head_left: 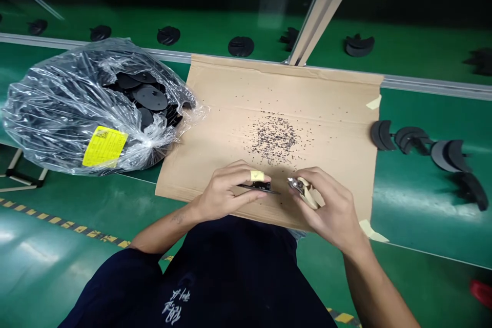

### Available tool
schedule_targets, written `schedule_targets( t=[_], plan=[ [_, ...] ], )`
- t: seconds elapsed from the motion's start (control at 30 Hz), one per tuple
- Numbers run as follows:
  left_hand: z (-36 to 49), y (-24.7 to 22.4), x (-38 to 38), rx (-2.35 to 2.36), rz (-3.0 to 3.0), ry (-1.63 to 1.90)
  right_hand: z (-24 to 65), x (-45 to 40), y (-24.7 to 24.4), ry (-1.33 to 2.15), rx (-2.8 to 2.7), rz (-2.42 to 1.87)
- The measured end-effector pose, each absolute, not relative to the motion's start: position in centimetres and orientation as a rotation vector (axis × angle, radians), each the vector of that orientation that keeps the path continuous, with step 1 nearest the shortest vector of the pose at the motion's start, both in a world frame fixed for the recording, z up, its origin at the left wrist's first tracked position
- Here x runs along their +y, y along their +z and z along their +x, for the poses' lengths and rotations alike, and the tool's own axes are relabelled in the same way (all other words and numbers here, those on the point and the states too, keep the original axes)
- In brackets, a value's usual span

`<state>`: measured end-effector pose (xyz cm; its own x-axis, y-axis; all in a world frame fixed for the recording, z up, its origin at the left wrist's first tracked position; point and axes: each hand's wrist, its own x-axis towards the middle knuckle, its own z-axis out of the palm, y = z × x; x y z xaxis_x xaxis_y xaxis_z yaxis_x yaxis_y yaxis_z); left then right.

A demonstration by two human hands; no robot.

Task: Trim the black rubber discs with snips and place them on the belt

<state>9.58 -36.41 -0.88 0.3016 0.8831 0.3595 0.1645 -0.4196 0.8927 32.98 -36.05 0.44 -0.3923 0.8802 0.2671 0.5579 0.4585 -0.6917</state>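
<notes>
My left hand [226,190], with yellow tape round one finger, pinches a thin black plastic part [260,186] held nearly edge-on above the cardboard. In my right hand [330,206] is a pair of pliers [295,183], its metal jaws pointing left toward the black part and its handles wrapped in cream tape. A gap separates the jaws from the part. Just beyond both hands, many tiny black bits [274,138] lie scattered on the cardboard sheet [215,113]. My fingers hide much of the pliers' handles.
At the left, a clear plastic bag [57,97] with a yellow label [105,146] holds round black parts [150,97]. Curved black parts [411,138] sit in a row at the right on the green tabletop [418,205]. A metal post [326,7] rises behind the cardboard.
</notes>
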Motion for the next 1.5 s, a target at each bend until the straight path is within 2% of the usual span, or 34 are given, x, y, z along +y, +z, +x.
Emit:
schedule_targets(
  t=[0.17,0.5,0.7,0.77,0.9,0.97,1.17,1.3,1.37,1.5],
  plan=[
    [9.5,-1.1,-36.3,0.947,1.815,1.172,33.4,-35.6,0.6,0.388,-2.418,-1.123],
    [9.4,-1.4,-36.2,0.937,1.865,1.182,33.3,-35.0,1.5,0.398,-2.526,-1.116],
    [9.4,-1.6,-36.2,0.923,1.868,1.225,33.3,-34.9,1.8,0.207,-2.619,-1.109],
    [9.6,-1.6,-36.2,0.915,1.857,1.24,33.2,-34.8,1.6,0.271,-2.594,-1.112],
    [9.9,-1.5,-35.9,0.912,1.856,1.229,33.1,-34.4,0.9,0.699,-2.378,-1.019],
    [9.9,-1.5,-35.7,0.919,1.887,1.204,33.1,-34.3,0.5,0.743,-2.315,-1.011],
    [9.6,-1.9,-35.1,0.928,2.226,1.043,33.3,-34.0,0.4,0.207,-2.535,-1.231],
    [10.1,-2.8,-34.2,1.087,2.541,0.901,33.9,-33.7,0.5,0.082,-2.64,-1.361],
    [10.3,-3.4,-33.7,1.137,2.546,0.923,34.4,-33.7,0.1,0.177,-2.599,-1.432],
    [10.7,-4.2,-33.3,1.109,2.197,1.1,34.3,-34.1,-1.7,0.687,-2.211,-1.419]
  ],
)
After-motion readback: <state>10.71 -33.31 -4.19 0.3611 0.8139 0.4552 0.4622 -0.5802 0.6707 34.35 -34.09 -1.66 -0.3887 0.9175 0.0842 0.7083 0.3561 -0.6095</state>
